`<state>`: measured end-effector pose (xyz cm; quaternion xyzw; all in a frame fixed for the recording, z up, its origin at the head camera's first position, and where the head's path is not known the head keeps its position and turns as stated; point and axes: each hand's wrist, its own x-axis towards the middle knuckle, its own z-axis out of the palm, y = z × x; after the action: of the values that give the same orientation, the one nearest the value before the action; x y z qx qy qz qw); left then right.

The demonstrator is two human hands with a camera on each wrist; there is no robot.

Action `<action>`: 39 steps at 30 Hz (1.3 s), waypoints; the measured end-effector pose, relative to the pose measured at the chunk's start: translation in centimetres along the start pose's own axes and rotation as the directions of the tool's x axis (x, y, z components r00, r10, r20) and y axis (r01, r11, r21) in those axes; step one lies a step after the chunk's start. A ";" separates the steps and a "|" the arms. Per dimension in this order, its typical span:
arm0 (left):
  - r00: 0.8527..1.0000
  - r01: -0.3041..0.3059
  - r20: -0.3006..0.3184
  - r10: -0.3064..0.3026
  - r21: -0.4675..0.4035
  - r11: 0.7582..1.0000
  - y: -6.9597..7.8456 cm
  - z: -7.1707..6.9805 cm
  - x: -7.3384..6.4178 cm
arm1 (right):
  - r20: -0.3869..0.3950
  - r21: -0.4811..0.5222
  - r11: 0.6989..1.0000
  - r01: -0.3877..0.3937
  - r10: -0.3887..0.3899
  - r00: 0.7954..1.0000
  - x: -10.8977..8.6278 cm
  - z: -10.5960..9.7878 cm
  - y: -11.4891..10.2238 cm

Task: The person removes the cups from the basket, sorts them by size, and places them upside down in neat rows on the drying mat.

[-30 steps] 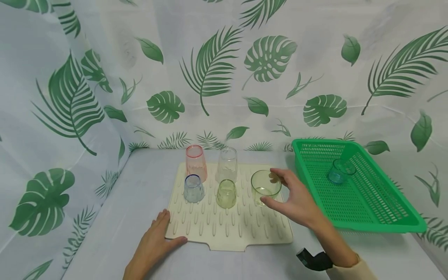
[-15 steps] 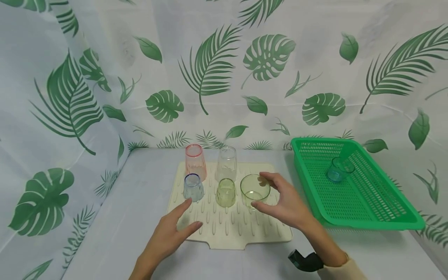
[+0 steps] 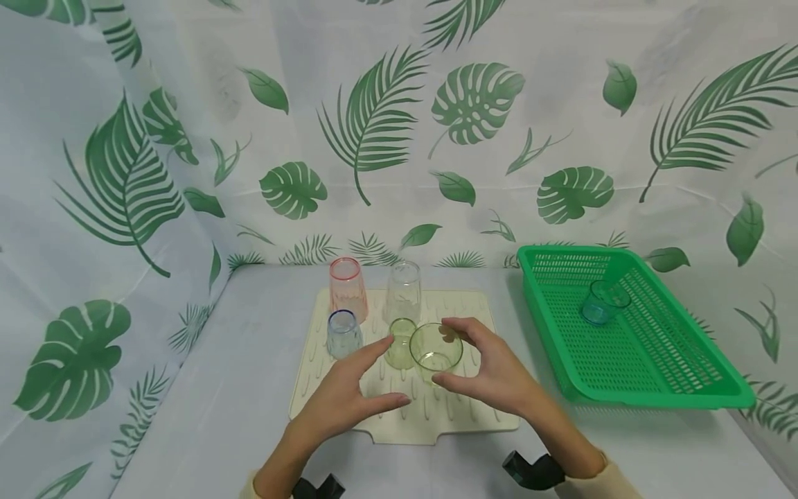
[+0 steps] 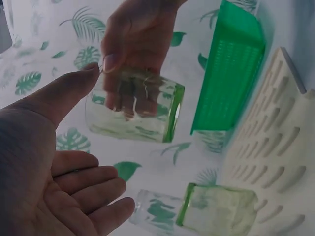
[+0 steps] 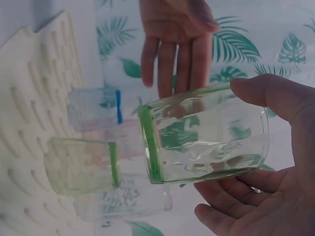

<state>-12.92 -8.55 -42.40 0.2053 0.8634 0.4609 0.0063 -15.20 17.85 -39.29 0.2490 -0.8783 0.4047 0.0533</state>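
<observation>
My right hand (image 3: 495,371) holds a wide, pale green glass (image 3: 436,353) between thumb and fingers, mouth upward. In the right wrist view its thicker green base (image 5: 150,145) points toward the mat. My left hand (image 3: 339,395) is held out beside it, fingers and thumb spread, gripping nothing. Left fingertips overlap a small green glass (image 3: 399,357) in the head view. That glass stands upside down on the cream drying mat (image 3: 386,416), as do a small blue-ringed glass (image 3: 344,336), a tall red-ringed glass (image 3: 348,294) and a tall clear glass (image 3: 404,291).
A green plastic basket (image 3: 654,398) stands to the right of the mat, with one blue glass (image 3: 598,308) inside. Leaf-patterned cloth (image 3: 461,104) hangs behind and at the left of the white table (image 3: 206,402).
My right hand has moved left and nearer with the green glass. My left hand has lifted off the mat's left edge and moved right toward that glass.
</observation>
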 end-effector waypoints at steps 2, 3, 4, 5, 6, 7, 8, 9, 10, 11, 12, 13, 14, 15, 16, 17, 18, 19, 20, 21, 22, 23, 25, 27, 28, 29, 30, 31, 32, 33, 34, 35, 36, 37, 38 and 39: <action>0.999 -0.025 0.020 0.025 -0.015 1.000 0.3 0.2 0.4 | 0.009 0.008 1.000 0.009 -0.009 1.000 0.0 0.1 -0.1; 0.999 -0.033 0.032 0.034 -0.022 0.999 0.5 0.3 0.6 | 0.013 0.011 1.000 0.012 -0.012 1.000 0.0 0.2 -0.2; 0.998 -0.041 0.043 0.042 -0.029 0.999 0.7 0.4 0.8 | 0.016 0.009 1.000 0.019 -0.019 1.000 0.0 0.3 -0.2; 0.997 -0.045 0.054 0.046 -0.034 0.998 0.9 0.5 1.0 | 0.019 0.006 1.000 0.023 -0.023 1.000 0.0 0.4 -0.3; 0.997 -0.046 0.063 0.048 -0.038 0.998 1.0 0.5 1.1 | 0.021 0.006 1.000 0.026 -0.026 0.999 0.0 0.4 -0.3; 0.996 -0.048 0.070 0.050 -0.035 0.998 1.2 0.6 1.2 | 0.022 0.007 1.000 0.027 -0.027 0.999 0.0 0.5 -0.3; 0.996 -0.049 0.075 0.052 -0.034 0.998 1.3 0.6 1.3 | 0.023 0.006 1.000 0.028 -0.028 0.999 0.0 0.5 -0.3; 0.996 -0.047 0.079 0.050 -0.036 0.998 1.4 0.6 1.4 | 0.024 0.006 1.000 0.028 -0.028 0.999 -0.1 0.5 -0.3; 0.995 -0.048 0.081 0.051 -0.034 0.998 1.4 0.6 1.5 | 0.026 0.007 1.000 0.029 -0.029 0.999 -0.1 0.6 -0.3; 0.995 -0.049 0.081 0.052 -0.032 0.998 1.5 0.6 1.7 | 0.028 0.009 1.000 0.028 -0.028 0.999 -0.1 0.6 -0.2; 0.995 -0.052 0.079 0.054 -0.031 0.998 1.5 0.6 1.8 | 0.031 0.012 1.000 0.028 -0.028 0.999 -0.1 0.6 -0.2; 0.995 -0.058 0.077 0.059 -0.024 0.998 1.5 0.6 1.9 | 0.036 0.014 0.999 0.029 -0.030 0.999 -0.1 0.7 -0.2; 0.995 -0.061 0.076 0.063 -0.023 0.998 1.5 0.6 2.0 | 0.041 0.014 0.999 0.033 -0.033 0.999 -0.1 0.7 -0.2; 0.995 -0.064 0.074 0.065 -0.022 0.998 1.4 0.6 2.1 | 0.048 0.017 0.999 0.035 -0.035 0.998 -0.2 0.7 -0.3; 0.995 -0.068 0.072 0.070 -0.020 0.997 1.4 0.6 2.1 | 0.054 0.019 0.999 0.038 -0.039 0.998 -0.2 0.7 -0.3; 0.995 -0.072 0.070 0.074 -0.020 0.997 1.4 0.6 2.2 | 0.058 0.020 0.999 0.042 -0.044 0.997 -0.2 0.7 -0.3; 0.995 -0.075 0.069 0.076 -0.020 0.997 1.4 0.6 2.3 | 0.062 0.023 0.999 0.046 -0.048 0.997 -0.2 0.7 -0.3; 0.994 -0.078 0.070 0.079 -0.021 0.997 1.4 0.5 2.3 | 0.066 0.026 0.998 0.049 -0.050 0.997 -0.3 0.7 -0.4; 0.994 -0.077 0.072 0.078 -0.026 0.997 1.4 0.5 2.4 | 0.068 0.030 0.998 0.053 -0.055 0.996 -0.3 0.7 -0.4; 0.994 -0.076 0.076 0.078 -0.032 0.997 1.4 0.5 2.4 | 0.071 0.033 0.998 0.055 -0.057 0.996 -0.3 0.7 -0.4; 0.994 -0.076 0.079 0.079 -0.036 0.996 1.4 0.5 2.5 | 0.074 0.036 0.998 0.058 -0.060 0.995 -0.3 0.7 -0.4; 0.993 -0.077 0.081 0.080 -0.044 0.996 1.4 0.5 2.5 | 0.076 0.040 0.997 0.060 -0.063 0.995 -0.4 0.7 -0.4; 0.993 -0.080 0.080 0.085 -0.058 0.995 1.4 0.4 2.5 | 0.082 0.052 0.997 0.061 -0.065 0.995 -0.4 0.7 -0.4; 0.993 -0.094 0.067 0.099 -0.071 0.993 1.4 0.4 2.6 | 0.087 0.072 0.996 0.060 -0.067 0.994 -0.4 0.8 -0.5; 0.992 -0.110 0.057 0.114 -0.075 0.991 1.3 0.4 2.6 | 0.091 0.082 0.995 0.054 -0.062 0.994 -0.4 0.8 -0.5; 0.990 -0.127 0.044 0.130 -0.077 0.989 1.2 0.4 2.6 | 0.093 0.092 0.994 0.050 -0.059 0.994 -0.5 0.9 -0.5; 0.988 -0.146 0.032 0.149 -0.078 0.986 1.2 0.5 2.6 | 0.095 0.101 0.994 0.044 -0.053 0.994 -0.5 0.9 -0.5; 0.986 -0.166 0.020 0.168 -0.082 0.983 1.1 0.5 2.6 | 0.098 0.110 0.993 0.042 -0.052 0.994 -0.5 0.9 -0.5; 0.982 -0.187 0.007 0.188 -0.084 0.979 1.0 0.5 2.7 | 0.100 0.120 0.992 0.042 -0.055 0.993 -0.5 1.0 -0.5; 0.978 -0.207 -0.005 0.208 -0.089 0.974 0.9 0.6 2.7 | 0.104 0.126 0.991 0.038 -0.051 0.993 -0.5 1.0 -0.5; 0.975 -0.221 -0.016 0.221 -0.094 0.971 0.9 0.6 2.7 | 0.107 0.133 0.990 0.041 -0.055 0.993 -0.5 1.0 -0.4; 0.972 -0.233 -0.027 0.231 -0.097 0.968 0.8 0.6 2.7 | 0.108 0.140 0.989 0.044 -0.060 0.992 -0.5 1.1 -0.3; 0.970 -0.244 -0.039 0.241 -0.098 0.965 0.8 0.6 2.8 | 0.110 0.153 0.987 0.048 -0.065 0.992 -0.5 1.2 -0.2; 0.967 -0.252 -0.051 0.248 -0.098 0.963 0.8 0.6 2.8 | 0.113 0.167 0.985 0.050 -0.069 0.991 -0.4 1.3 -0.1; 0.965 -0.258 -0.062 0.253 -0.099 0.961 0.8 0.6 2.8 | 0.116 0.184 0.982 0.046 -0.068 0.991 -0.4 1.4 0.1; 0.964 -0.261 -0.072 0.255 -0.100 0.960 0.9 0.6 2.9 | 0.120 0.201 0.979 0.040 -0.065 0.991 -0.4 1.6 0.3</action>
<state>-15.12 -6.65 -41.54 0.3020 0.8028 0.5096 -0.0679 -14.81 16.96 -40.68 0.3012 -0.8284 0.4720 -0.0168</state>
